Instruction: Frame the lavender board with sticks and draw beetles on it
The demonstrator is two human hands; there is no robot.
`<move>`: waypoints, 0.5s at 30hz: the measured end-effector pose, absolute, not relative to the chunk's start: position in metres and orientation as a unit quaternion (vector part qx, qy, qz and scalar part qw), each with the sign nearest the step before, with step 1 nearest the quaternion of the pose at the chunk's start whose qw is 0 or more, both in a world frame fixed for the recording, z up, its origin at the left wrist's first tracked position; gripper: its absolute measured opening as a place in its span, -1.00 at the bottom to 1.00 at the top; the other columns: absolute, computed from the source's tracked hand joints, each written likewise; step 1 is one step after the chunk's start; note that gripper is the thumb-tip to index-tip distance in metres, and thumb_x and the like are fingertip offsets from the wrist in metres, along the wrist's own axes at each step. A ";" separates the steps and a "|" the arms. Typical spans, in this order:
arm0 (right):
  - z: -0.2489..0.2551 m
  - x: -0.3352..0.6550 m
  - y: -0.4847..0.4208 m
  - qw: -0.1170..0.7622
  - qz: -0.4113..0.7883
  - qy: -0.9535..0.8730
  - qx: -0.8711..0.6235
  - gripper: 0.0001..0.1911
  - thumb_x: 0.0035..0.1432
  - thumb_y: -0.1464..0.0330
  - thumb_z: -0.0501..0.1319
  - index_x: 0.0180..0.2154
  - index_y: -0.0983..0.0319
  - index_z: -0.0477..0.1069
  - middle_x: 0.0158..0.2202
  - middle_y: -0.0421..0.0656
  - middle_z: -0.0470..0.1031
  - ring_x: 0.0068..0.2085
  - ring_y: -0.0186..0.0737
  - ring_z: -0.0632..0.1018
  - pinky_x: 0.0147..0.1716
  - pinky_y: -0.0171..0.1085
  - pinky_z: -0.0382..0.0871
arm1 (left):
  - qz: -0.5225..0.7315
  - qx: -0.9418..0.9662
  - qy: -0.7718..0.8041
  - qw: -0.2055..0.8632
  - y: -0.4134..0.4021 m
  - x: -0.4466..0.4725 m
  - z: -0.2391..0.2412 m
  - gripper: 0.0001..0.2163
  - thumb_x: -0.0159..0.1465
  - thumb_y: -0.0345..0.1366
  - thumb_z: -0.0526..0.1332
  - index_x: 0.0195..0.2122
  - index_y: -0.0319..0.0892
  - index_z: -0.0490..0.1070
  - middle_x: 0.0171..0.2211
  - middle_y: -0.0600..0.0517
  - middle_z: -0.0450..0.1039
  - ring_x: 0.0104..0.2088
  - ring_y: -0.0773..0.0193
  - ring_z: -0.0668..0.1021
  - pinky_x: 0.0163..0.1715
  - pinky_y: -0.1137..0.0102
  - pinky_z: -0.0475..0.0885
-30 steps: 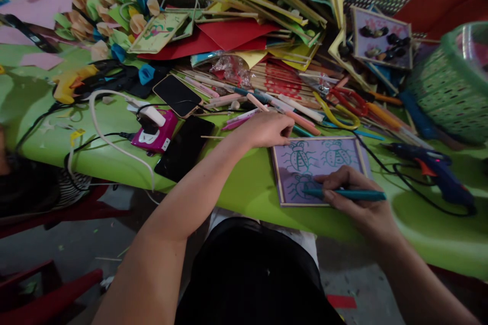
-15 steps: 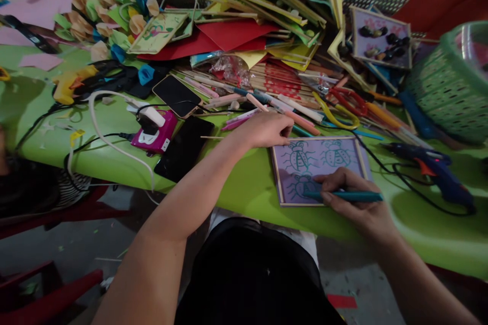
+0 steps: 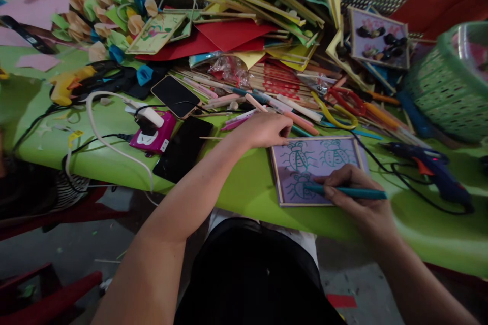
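A purple card in a thin wooden frame [image 3: 335,183] lies flat on the green table, with bug drawings in teal ink: two finished-looking ones above and a third at lower left. My right hand [image 3: 356,195] is closed round a teal marker pen [image 3: 366,193], its tip on the lower-left bug. My left hand [image 3: 270,131] rests at the frame's upper left corner, fingers bent down onto the edge and partly hidden. Loose felt-tip pens [image 3: 301,122] lie just behind that hand.
A blue glue gun [image 3: 438,172] with a looping cable lies to the right, before a green basket [image 3: 434,81]. Left are a black phone [image 3: 185,150], a pink power socket [image 3: 168,137] and cables. Paper, sticks and framed cards pile up behind. The table's front edge [image 3: 244,213] is close.
The pen tip has shifted slightly up within the lower-left bug, and the right hand has moved a little. More teal lines show on that bug. The left hand stays put.
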State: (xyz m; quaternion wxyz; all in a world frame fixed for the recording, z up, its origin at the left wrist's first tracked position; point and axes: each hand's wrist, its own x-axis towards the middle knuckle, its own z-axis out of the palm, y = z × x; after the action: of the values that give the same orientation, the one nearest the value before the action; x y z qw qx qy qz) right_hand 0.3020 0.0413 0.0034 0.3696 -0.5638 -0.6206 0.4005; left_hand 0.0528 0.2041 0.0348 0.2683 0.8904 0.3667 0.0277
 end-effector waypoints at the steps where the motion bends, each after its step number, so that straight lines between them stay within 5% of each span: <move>1: 0.003 0.302 0.041 0.368 0.399 -0.621 -0.565 -0.83 0.23 0.20 0.43 -0.33 0.07 0.50 -0.38 -0.23 0.58 -0.15 -0.03 0.73 -0.25 -0.22 0.54 | 0.027 0.890 0.367 0.269 0.204 0.053 0.035 -0.87 0.33 -0.25 0.31 -0.17 -0.17 0.55 -0.18 -0.06 0.63 -0.19 0.16 0.57 -0.25 0.28 0.30; 15: 0.008 0.297 0.042 0.349 0.399 -0.623 -0.575 -0.80 0.20 0.18 0.43 -0.34 0.09 0.49 -0.35 -0.17 0.63 -0.13 0.01 0.72 -0.24 -0.18 0.56 | 0.032 0.891 0.364 0.269 0.204 0.053 0.035 -0.90 0.35 -0.28 0.32 -0.19 -0.18 0.53 -0.20 -0.04 0.63 -0.21 0.18 0.57 -0.28 0.30 0.28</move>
State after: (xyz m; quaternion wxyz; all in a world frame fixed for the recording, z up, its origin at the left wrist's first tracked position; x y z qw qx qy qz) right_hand 0.2973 0.0423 0.0079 0.3486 -0.5755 -0.6231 0.3988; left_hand 0.0531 0.2041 0.0351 0.2693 0.8912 0.3636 0.0320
